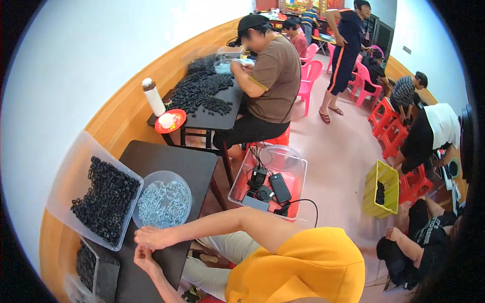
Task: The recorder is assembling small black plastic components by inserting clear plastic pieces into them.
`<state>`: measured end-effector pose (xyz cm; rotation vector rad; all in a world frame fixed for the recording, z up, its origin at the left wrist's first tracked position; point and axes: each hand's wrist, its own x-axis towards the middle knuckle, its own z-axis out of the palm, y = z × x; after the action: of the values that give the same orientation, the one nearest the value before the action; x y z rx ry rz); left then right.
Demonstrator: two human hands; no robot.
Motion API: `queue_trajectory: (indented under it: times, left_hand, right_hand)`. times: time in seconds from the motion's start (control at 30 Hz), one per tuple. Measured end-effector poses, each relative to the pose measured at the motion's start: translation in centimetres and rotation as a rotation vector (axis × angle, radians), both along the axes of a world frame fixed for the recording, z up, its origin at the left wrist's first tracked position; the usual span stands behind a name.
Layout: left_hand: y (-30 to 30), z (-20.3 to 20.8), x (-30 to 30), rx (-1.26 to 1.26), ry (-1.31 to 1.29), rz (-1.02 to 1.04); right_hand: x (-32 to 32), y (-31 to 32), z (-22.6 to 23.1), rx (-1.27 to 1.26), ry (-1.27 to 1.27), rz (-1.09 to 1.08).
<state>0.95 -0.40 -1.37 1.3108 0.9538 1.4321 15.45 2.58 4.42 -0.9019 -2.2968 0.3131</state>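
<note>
My right hand and my left hand meet over the dark table, with their fingers pinched together. Whatever lies between the fingertips is too small and covered to make out. Just beyond my right hand stands a round clear bowl full of small silvery-blue pieces. Beside it, a large clear plastic bin leans tilted toward me and holds a heap of small black ring-like parts.
Another bin with black parts stands at the near left. A clear tub with chargers and cables sits right of the table. Ahead, a co-worker sits at a table heaped with black parts. A yellow crate rests on the floor.
</note>
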Motion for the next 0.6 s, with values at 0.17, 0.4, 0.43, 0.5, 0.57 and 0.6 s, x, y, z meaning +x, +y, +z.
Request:
queue_trajectory:
  times: [0.17,0.4,0.43,0.5,0.57,0.6]
  left_hand:
    - [-0.5,1.9,1.7,-0.032,-0.079,0.017]
    - [0.6,-0.4,0.2,-0.027,0.005,-0.008]
    - [0.5,-0.3,0.2,-0.013,-0.026,-0.021]
    - [0.4,-0.2,0.0,0.001,-0.052,-0.021]
    - [0.3,-0.4,-0.2,-0.036,-0.092,-0.005]
    - [0.1,0.1,-0.1,-0.081,-0.082,0.018]
  right_hand:
    - [-0.7,-0.8,-1.2,0.139,-0.017,-0.094]
    - [-0.5,-1.7,-0.3,0.149,-0.081,-0.069]
    - [-0.7,-1.5,-0.3,0.133,-0.032,-0.075]
    - [-1.0,-1.2,-0.4,0.117,0.022,-0.069]
    - [-0.9,-0.6,-0.4,-0.006,0.105,-0.079]
    - [-0.8,-0.5,-0.5,-0.078,0.209,-0.098]
